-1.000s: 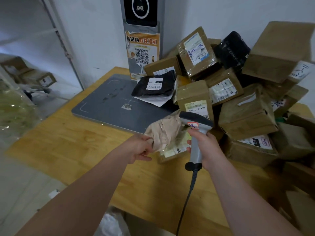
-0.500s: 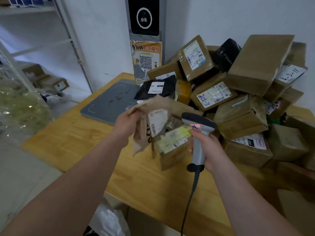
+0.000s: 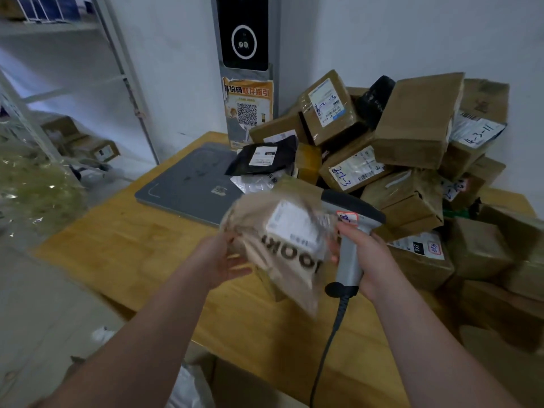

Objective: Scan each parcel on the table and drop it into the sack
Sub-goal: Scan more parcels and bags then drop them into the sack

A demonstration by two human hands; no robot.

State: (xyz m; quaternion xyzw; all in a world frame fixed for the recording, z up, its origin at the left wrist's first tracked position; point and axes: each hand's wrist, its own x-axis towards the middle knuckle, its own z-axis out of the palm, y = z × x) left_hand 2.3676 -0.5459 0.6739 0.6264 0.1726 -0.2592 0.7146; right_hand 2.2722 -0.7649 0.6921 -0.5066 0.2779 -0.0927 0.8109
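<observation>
The step in hand looks like the scan itself: one parcel is held up off the counter (image 3: 141, 242) and has not yet gone into any sack.

The left hand (image 3: 217, 260) has its grip closed on the left edge of the parcel (image 3: 282, 260), with the fingers curled under the paper and the thumb on the near side. The parcel hangs in the air above the near middle of the counter, between the two hands. It is a soft, crumpled tan paper bag, tilted, with large dark letters printed across it. A white label (image 3: 294, 225) is on its upper face. It is motion-blurred, so the barcode cannot be read. By its look it should flex and sag rather than hold a flat face.

Just right of it is the grey scanner (image 3: 353, 210), upright, with its head beside the label. The right hand (image 3: 368, 260) has its grip wrapped round the handle, and the cable (image 3: 329, 343) trails down toward the near edge.

I judge that the next move calls for steadying the bag, flattening the label and turning it squarely to the scanner's window.

On the far right a pile (image 3: 412, 136) of brown boxes awaits its turn.
</observation>
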